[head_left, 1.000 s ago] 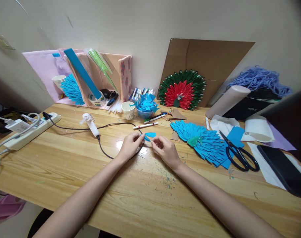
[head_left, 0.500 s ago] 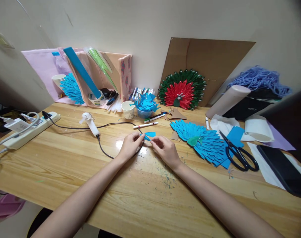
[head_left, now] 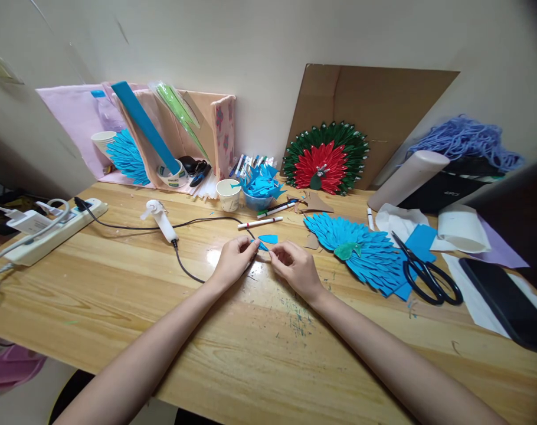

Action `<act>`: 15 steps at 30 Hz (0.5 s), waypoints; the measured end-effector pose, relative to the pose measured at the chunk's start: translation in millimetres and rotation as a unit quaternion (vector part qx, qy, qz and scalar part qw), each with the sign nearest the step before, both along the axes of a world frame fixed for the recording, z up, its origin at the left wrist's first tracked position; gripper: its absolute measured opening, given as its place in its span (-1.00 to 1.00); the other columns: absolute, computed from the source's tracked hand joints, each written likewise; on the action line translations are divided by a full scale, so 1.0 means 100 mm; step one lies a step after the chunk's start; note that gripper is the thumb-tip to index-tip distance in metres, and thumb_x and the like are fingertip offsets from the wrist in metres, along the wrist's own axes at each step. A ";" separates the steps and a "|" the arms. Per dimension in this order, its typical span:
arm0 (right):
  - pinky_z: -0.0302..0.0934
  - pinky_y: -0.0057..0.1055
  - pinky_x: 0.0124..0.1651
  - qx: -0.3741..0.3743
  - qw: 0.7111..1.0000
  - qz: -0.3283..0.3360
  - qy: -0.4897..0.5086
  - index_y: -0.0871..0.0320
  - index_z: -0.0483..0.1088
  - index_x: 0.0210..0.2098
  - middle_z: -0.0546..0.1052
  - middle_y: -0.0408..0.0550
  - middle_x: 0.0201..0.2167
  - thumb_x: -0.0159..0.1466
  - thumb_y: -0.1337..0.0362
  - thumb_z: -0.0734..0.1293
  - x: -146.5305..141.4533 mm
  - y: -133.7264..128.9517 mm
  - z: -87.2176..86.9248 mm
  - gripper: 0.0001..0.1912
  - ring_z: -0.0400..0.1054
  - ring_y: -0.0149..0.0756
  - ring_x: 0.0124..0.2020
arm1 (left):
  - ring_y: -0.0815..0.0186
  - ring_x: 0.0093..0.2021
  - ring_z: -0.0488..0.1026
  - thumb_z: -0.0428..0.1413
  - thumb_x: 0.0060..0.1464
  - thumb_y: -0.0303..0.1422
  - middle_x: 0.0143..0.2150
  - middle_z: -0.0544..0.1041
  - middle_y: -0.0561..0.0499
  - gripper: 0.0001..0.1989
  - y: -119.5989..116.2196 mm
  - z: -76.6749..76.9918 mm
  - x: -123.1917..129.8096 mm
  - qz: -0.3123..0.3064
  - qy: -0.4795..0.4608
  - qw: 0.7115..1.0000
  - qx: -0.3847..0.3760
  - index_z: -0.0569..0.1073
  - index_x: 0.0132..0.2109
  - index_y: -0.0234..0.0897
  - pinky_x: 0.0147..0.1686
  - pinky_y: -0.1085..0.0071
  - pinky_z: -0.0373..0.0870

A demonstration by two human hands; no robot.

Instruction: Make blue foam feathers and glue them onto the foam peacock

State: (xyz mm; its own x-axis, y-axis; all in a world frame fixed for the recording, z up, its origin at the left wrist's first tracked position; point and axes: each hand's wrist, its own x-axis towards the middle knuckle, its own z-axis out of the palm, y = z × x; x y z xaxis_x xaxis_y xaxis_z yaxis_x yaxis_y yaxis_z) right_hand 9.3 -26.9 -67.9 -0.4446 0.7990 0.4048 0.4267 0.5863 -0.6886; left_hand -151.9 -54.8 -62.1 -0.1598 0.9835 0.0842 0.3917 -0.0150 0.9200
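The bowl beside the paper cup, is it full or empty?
Full: blue cut pieces are heaped above the rim of the bowl.

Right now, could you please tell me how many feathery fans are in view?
3: a flat blue fan right of the right hand, a green-edged red fan before the cardboard, and another blue fan partly hidden behind the pink box. More may be hidden.
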 end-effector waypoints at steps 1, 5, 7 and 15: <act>0.18 -0.43 -0.40 -0.001 1.000 0.000 0.000 0.15 0.36 -0.41 0.44 -0.09 -0.51 0.19 0.30 0.22 0.00 0.00 0.00 -0.89 0.28 -0.35 -0.49 | 0.42 -0.56 0.20 -0.02 0.03 -0.15 -0.62 0.27 0.11 -0.64 0.00 0.00 0.00 0.003 0.004 1.000 0.000 0.31 -0.57 -0.31 -0.53 0.49 0.10; 0.22 -0.40 -0.37 -0.010 1.000 0.000 0.011 0.15 0.39 -0.38 0.47 -0.06 -0.46 0.20 0.27 0.22 0.00 0.00 0.00 -0.87 0.31 -0.33 -0.47 | 0.39 -0.54 0.26 -0.02 0.03 -0.14 -0.61 0.32 0.09 -0.64 0.00 -0.02 -0.01 0.021 -0.002 1.000 -0.002 0.31 -0.57 -0.31 -0.52 0.49 0.14; 0.24 -0.38 -0.37 -0.015 1.000 -0.002 0.022 0.15 0.40 -0.35 0.48 -0.04 -0.43 0.20 0.25 0.22 0.01 0.00 0.00 -0.86 0.32 -0.34 -0.47 | 0.38 -0.54 0.30 -0.02 0.02 -0.13 -0.61 0.35 0.08 -0.65 0.01 -0.04 -0.02 0.036 -0.016 0.999 -0.007 0.32 -0.55 -0.31 -0.51 0.48 0.16; 0.25 -0.34 -0.31 0.016 0.999 -0.001 0.037 0.11 0.40 -0.32 0.47 -0.02 -0.36 0.21 0.27 0.22 0.01 -0.01 0.05 -0.87 0.32 -0.26 -0.34 | 0.38 -0.53 0.27 -0.04 0.04 -0.13 -0.61 0.33 0.08 -0.64 -0.02 -0.05 0.01 0.035 0.021 0.999 0.003 0.32 -0.55 -0.30 -0.51 0.48 0.14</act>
State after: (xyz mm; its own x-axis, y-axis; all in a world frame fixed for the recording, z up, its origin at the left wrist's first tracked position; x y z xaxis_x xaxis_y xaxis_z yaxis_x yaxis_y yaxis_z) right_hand 10.0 -28.3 -62.7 -0.4104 0.7862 0.4620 0.3760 0.6074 -0.6998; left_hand -151.3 -56.5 -66.8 -0.2236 0.9697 0.0980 0.4308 0.0081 0.9024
